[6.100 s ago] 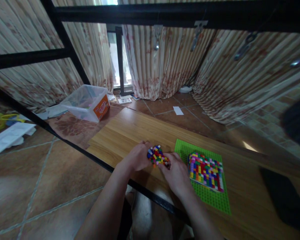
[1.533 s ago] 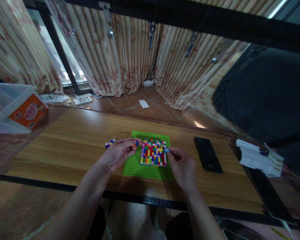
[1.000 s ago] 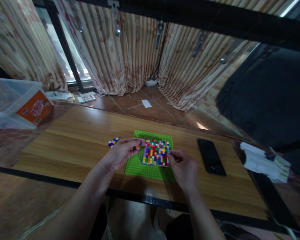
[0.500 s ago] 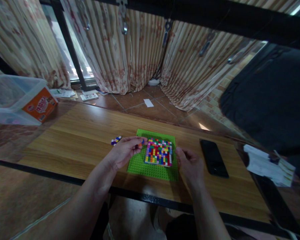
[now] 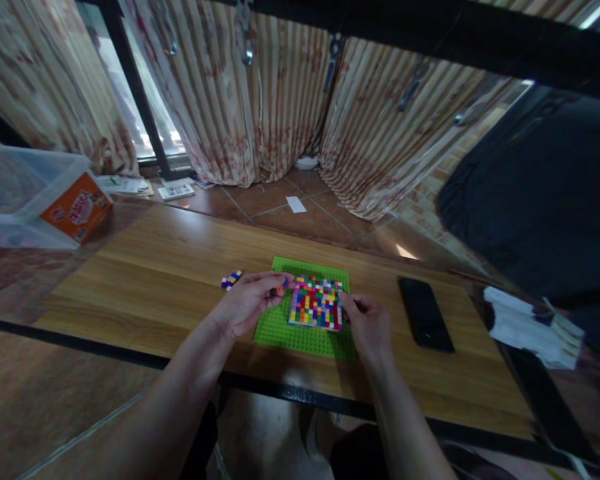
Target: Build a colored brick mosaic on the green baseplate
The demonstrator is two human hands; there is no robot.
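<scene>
A green studded baseplate lies on the wooden table, with a block of many-coloured toy bricks built up on it. My left hand is at the block's left edge, its fingers closed on small toy bricks, orange and blue. My right hand reaches in from the right, thumb and forefinger together at the block's upper right edge; whether a brick sits between them is hidden. Behind my left hand lies a small cluster of white, blue and yellow bricks.
A black phone lies on the table to the right. Papers and a dark flat device are beyond the right end. A clear plastic bin with an orange label stands at the left. Striped curtains hang behind.
My right hand has moved left, from beside the baseplate onto the right edge of the brick block. My left hand stays nearly where it was, still holding the small bricks.
</scene>
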